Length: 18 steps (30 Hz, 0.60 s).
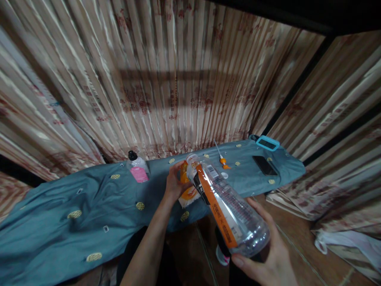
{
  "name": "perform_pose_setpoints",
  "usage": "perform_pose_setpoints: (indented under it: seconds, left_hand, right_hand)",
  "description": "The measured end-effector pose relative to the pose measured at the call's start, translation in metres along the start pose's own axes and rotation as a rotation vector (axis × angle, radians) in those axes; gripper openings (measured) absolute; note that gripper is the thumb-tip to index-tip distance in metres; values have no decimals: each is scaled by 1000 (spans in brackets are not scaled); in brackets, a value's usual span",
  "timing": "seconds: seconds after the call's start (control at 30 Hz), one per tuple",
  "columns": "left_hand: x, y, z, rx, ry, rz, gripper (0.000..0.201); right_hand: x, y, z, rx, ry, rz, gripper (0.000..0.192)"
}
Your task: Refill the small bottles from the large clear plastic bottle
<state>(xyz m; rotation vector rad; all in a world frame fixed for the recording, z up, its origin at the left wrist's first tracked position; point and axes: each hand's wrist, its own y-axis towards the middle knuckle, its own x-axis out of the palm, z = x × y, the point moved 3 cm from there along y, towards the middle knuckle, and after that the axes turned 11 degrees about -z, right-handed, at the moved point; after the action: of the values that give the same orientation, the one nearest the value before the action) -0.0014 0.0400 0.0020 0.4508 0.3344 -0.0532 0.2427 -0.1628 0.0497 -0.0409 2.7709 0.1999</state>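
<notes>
Right hand (268,258) clamps the base of a clear plastic bottle (229,202) with an orange label, uncapped and apparently empty, tilted with its mouth toward 11 o'clock over the blue cloth (59,214). Left hand (175,182) closes on an orange-and-white wrapper (189,194) touching the bottle neck. At 10 o'clock stands a small pink-labelled bottle (137,170), black-capped, contents unclear.
</notes>
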Motion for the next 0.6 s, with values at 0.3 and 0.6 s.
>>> perform_pose_setpoints:
  seconds: [0.3,0.6]
  left_hand:
    - [1,0,-2,-3,5,-3,74]
    - [1,0,-4,12,20,-13,75]
  right_hand:
    - [0,-1,0,28,7,9,106]
    - [-1,-1,-1,-5,-19,7,106]
